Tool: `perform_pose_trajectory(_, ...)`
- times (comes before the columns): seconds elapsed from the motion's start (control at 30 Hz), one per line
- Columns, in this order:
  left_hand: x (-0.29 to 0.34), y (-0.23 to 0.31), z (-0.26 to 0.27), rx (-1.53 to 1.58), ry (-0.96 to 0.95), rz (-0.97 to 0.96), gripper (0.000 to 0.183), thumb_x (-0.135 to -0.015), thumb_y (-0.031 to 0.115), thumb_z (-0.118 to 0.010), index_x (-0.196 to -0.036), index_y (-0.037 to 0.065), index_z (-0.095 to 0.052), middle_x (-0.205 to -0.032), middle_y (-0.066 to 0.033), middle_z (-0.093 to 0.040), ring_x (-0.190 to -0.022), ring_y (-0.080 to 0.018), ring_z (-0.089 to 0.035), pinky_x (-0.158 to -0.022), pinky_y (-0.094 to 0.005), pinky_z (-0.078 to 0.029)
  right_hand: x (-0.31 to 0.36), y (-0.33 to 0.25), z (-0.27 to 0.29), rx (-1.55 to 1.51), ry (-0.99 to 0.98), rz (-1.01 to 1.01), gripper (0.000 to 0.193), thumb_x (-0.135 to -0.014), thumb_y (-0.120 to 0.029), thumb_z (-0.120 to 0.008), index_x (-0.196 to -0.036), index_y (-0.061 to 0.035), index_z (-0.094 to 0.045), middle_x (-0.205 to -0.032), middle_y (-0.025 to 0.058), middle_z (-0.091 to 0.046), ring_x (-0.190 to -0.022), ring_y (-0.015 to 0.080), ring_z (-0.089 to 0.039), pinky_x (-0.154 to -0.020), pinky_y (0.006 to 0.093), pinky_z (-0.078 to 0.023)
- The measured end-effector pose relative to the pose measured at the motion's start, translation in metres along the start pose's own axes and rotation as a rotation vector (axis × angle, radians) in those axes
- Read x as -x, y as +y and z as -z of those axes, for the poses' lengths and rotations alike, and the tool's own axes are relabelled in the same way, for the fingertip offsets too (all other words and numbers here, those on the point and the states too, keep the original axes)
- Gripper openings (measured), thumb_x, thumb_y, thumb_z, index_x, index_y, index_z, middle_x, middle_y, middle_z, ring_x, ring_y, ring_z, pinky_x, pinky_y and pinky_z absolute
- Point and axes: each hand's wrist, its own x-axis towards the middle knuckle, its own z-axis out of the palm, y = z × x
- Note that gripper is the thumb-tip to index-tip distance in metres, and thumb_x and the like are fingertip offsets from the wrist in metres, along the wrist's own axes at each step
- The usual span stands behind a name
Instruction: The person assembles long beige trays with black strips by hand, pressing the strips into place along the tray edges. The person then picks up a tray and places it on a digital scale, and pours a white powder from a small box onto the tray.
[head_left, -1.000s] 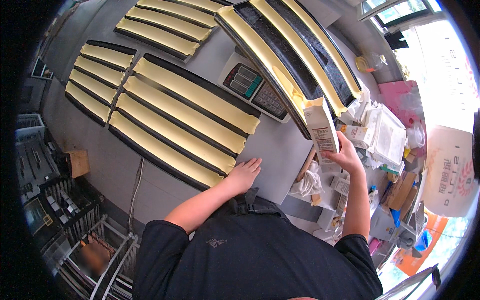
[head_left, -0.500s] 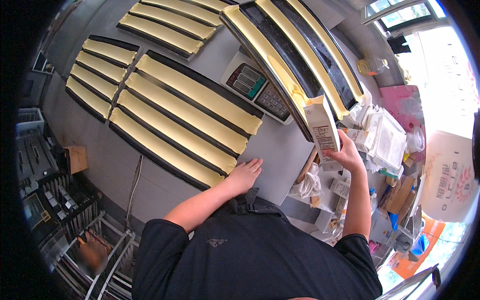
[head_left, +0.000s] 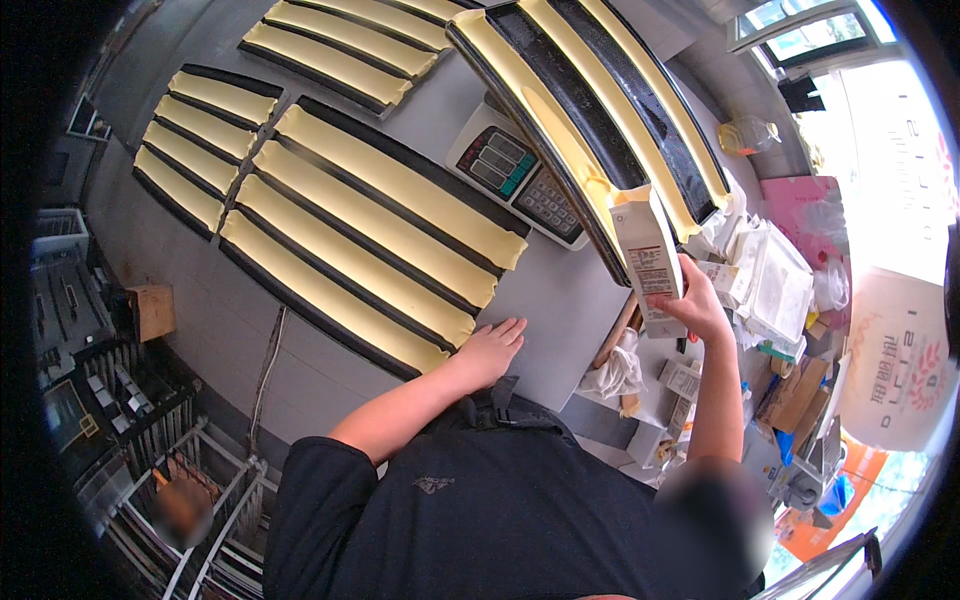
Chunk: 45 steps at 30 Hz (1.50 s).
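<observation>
In my right hand (head_left: pixel 697 300) is a white carton (head_left: pixel 647 255), fingers closed round its lower part. The carton's top end tips onto the near end of a black grooved tray (head_left: pixel 555 75) whose grooves are lined with pale yellow sheets. A deeper yellow liquid (head_left: pixel 597 187) shows in the groove beside the carton's mouth. This tray sits raised, over a scale with a keypad (head_left: pixel 495 165). My left hand (head_left: pixel 492 350) lies flat near the table's front edge, fingers stretched out, by the corner of another lined tray (head_left: pixel 375 240).
More lined trays lie at the far left (head_left: pixel 195 145) and at the back (head_left: pixel 345 45). To the right are cluttered cartons, a clear plastic container (head_left: pixel 775 275) and a white cloth (head_left: pixel 615 370). A bottle of yellow liquid (head_left: pixel 747 135) stands by the window. Metal racks (head_left: pixel 215 500) stand at lower left.
The carton and my right hand have shifted very slightly; the carton stays tipped at the same groove. My left hand has not moved.
</observation>
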Motion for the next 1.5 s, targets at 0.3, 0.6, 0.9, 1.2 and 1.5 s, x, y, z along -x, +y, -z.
perform_pose_trajectory(0.3, 0.0, -0.001, -0.005, 0.023, 0.019, 0.004, 0.058, -0.097, 0.011, -0.063, -0.153, 0.0, -0.059, -0.179, -0.0175, -0.035, -0.163, -0.0314, -0.038, -0.124, -0.0499, -0.043, -0.003, 0.001, -0.002, -0.064, -0.009, 0.005, 0.073, -0.075, -0.027, -0.093, -0.137, 0.0004, -0.064, -0.124, 0.0143, -0.075, -0.117, 0.0243, -0.07, -0.108, 0.039, -0.052)
perform_pose_trajectory(0.6, -0.002, -0.002, -0.009, 0.031, 0.005, 0.012, 0.058, -0.097, 0.01, -0.062, -0.155, 0.0, -0.058, -0.18, -0.017, -0.034, -0.164, -0.031, -0.036, -0.124, -0.0494, -0.043, -0.005, -0.001, -0.004, -0.124, 0.001, 0.024, 0.07, -0.076, -0.025, -0.091, -0.136, 0.0002, -0.065, -0.123, 0.0131, -0.076, -0.117, 0.0233, -0.069, -0.108, 0.0382, -0.052)
perform_pose_trajectory(0.9, -0.001, 0.0, 0.001, 0.035, -0.055, 0.032, 0.065, -0.095, 0.009, -0.067, -0.158, 0.001, -0.055, -0.181, -0.0156, -0.03, -0.166, -0.0302, -0.034, -0.127, -0.049, -0.041, -0.007, -0.002, -0.002, -0.088, -0.018, 0.011, 0.066, -0.075, -0.025, -0.09, -0.132, -0.0004, -0.067, -0.121, 0.0136, -0.077, -0.114, 0.0233, -0.071, -0.107, 0.0384, -0.053)
perform_pose_trajectory(1.2, -0.001, -0.001, -0.004, 0.041, -0.028, 0.024, 0.066, -0.093, 0.008, -0.068, -0.157, 0.0, -0.055, -0.181, -0.016, -0.032, -0.165, -0.0307, -0.035, -0.127, -0.0491, -0.041, -0.009, -0.005, -0.003, -0.048, -0.022, -0.003, 0.065, -0.075, -0.024, -0.091, -0.131, 0.0, -0.067, -0.119, 0.0145, -0.078, -0.114, 0.0247, -0.072, -0.106, 0.0396, -0.053)
perform_pose_trajectory(1.5, 0.001, -0.001, 0.004, 0.046, -0.007, -0.003, 0.067, -0.09, 0.007, -0.071, -0.155, -0.001, -0.057, -0.179, -0.0178, -0.034, -0.163, -0.0316, -0.038, -0.124, -0.0474, -0.043, -0.013, 0.003, -0.003, -0.063, -0.011, -0.001, 0.067, -0.076, -0.021, -0.091, -0.135, -0.0002, -0.066, -0.122, 0.0149, -0.077, -0.116, 0.025, -0.072, -0.108, 0.0394, -0.053)
